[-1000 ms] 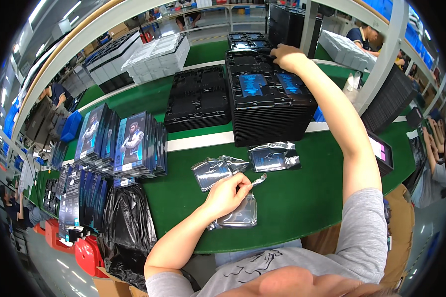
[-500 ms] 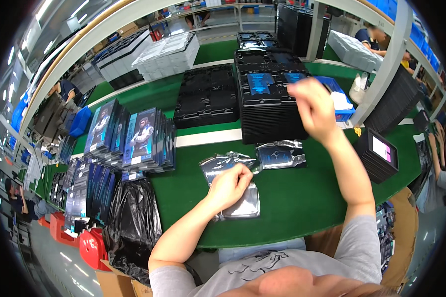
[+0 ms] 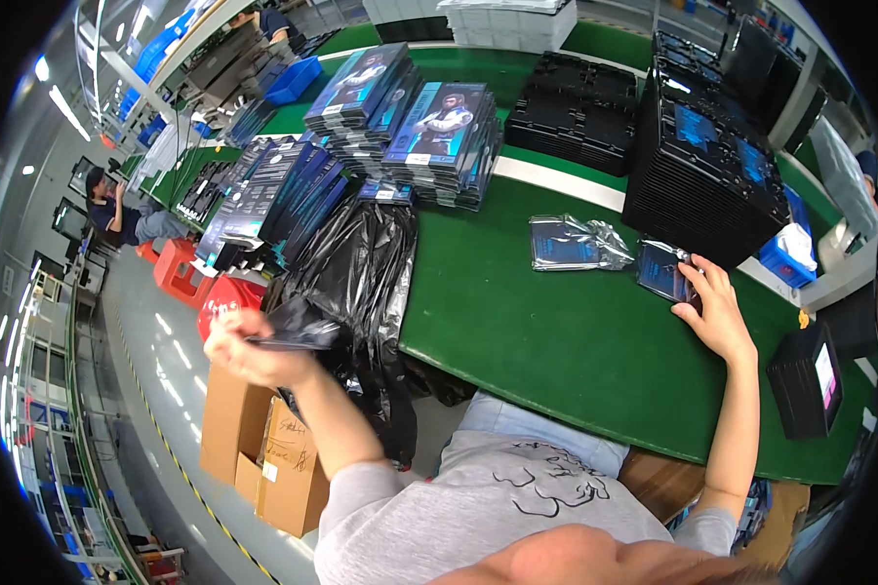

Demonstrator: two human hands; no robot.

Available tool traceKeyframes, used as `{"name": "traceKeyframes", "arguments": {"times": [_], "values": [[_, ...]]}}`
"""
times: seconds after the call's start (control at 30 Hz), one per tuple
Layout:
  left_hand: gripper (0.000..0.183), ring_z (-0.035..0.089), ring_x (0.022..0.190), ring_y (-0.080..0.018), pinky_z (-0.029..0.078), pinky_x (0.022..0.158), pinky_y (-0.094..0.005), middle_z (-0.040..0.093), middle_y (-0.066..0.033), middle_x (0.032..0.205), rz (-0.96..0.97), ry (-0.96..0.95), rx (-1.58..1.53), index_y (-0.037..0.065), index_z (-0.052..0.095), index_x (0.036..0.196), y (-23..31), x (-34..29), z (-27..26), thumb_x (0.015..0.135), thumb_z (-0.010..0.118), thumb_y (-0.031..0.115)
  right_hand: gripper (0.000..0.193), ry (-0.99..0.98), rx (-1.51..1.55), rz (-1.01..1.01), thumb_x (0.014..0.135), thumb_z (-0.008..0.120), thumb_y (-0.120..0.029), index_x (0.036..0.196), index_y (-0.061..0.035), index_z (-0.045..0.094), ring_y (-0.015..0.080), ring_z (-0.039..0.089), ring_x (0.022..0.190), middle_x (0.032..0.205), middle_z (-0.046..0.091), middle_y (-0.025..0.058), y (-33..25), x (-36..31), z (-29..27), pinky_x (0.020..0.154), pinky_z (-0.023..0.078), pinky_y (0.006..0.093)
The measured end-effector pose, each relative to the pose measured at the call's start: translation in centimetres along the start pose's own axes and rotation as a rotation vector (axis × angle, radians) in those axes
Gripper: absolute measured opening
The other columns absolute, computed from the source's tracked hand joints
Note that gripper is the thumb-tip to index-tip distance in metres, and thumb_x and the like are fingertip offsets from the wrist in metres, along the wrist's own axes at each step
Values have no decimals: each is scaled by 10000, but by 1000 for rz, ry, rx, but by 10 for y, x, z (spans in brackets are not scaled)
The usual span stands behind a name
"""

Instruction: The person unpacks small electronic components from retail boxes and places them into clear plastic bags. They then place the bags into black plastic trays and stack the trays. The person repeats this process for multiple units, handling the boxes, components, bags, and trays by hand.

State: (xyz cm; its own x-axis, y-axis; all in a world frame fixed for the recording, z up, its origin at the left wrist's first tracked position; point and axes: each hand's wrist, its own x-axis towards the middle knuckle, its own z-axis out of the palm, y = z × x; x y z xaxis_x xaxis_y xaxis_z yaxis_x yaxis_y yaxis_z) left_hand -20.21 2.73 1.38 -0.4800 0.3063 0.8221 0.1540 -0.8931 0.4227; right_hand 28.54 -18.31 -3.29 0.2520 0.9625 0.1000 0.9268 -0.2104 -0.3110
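My left hand [image 3: 256, 353] is raised off the table's left end, fingers closed on a dark shiny plastic piece [image 3: 304, 328]. Motion smears it, so I cannot tell its exact kind. On the green table, my right hand [image 3: 720, 310] grips the right edge of a flat dark packet [image 3: 661, 270] with thumb and fingers. Left of that packet lies another flat dark packet in clear crinkled plastic [image 3: 568, 244], touched by neither hand. A black plastic bag [image 3: 366, 258] hangs over the table edge beside my left hand.
Stacked printed boxes [image 3: 444, 136] stand at the table's left, with more boxes [image 3: 268, 200] leaning beside them. Black trays [image 3: 576, 112] and a taller tray stack [image 3: 702, 166] are at the back. A blue bin [image 3: 788, 261] is at right. Cardboard boxes [image 3: 288, 463] and a red stool [image 3: 229, 297] are lower left.
The view has turned left. My left hand has left the table and swung left with the dark shiny piece. My right hand has come down from the tray stack onto a packet. The silvery packet is gone from the table.
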Motion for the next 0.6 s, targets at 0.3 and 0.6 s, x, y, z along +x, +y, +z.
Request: {"name": "traceKeyframes", "arguments": {"times": [0.3, 0.6], "values": [[162, 658, 970, -349, 511, 906, -480, 711, -128, 965, -940, -934, 1576, 219, 786, 923, -123, -145, -259, 802, 685, 256, 488, 76, -31, -74, 766, 776, -246, 1203, -85, 631, 302, 530, 1164, 1259, 567, 89, -6, 5, -5, 975, 467, 400], [278, 641, 736, -365, 482, 680, -477, 670, -132, 787, -512, -647, 1467, 84, 566, 825, -125, -89, -230, 830, 740, 300, 243, 185, -77, -110, 774, 751, -230, 962, -87, 695, 256, 623, 987, 1032, 655, 26, -3, 1, -4, 864, 512, 395]]}}
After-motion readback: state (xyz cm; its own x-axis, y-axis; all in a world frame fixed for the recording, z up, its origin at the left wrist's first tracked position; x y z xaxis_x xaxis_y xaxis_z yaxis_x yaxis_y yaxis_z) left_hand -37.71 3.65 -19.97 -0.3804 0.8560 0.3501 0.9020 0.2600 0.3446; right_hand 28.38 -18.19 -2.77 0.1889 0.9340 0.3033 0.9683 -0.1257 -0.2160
